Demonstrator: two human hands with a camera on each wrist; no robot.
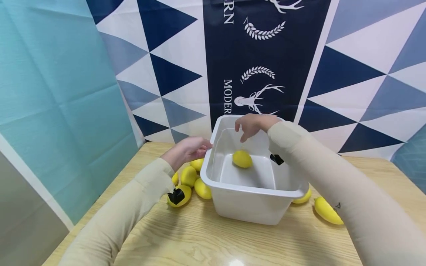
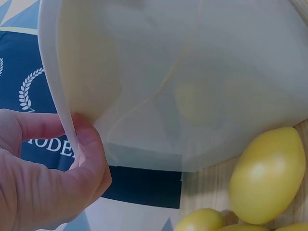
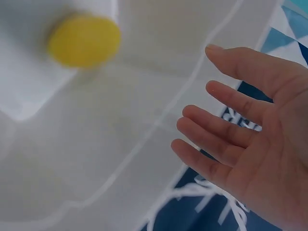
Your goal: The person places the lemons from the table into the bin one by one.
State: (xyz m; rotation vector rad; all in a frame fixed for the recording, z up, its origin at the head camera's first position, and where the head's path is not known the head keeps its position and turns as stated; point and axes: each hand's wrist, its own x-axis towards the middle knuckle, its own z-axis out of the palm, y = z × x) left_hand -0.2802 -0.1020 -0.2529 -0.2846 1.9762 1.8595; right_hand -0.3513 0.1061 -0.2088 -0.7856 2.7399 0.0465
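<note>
A white plastic bin [image 1: 246,203] stands on the wooden table with one lemon [image 1: 242,159] lying on its floor. My left hand [image 1: 191,147] pinches the bin's left rim, with the thumb on one side and fingers on the other in the left wrist view. Over the far part of the bin hovers my right hand [image 1: 254,125], empty, its fingers loosely spread. In the right wrist view that hand [image 3: 250,130] is apart from the lemon [image 3: 85,41] below. Beside the bin's left wall several lemons [image 1: 189,176] lie close together, partly hidden by the left arm.
To the bin's right, another lemon [image 1: 302,196] sits partly behind its wall, and a further lemon [image 1: 327,211] lies by my right sleeve. A patterned curtain [image 1: 179,66] hangs behind the wooden table [image 1: 186,236], with a teal cloth [image 1: 66,92] at the left.
</note>
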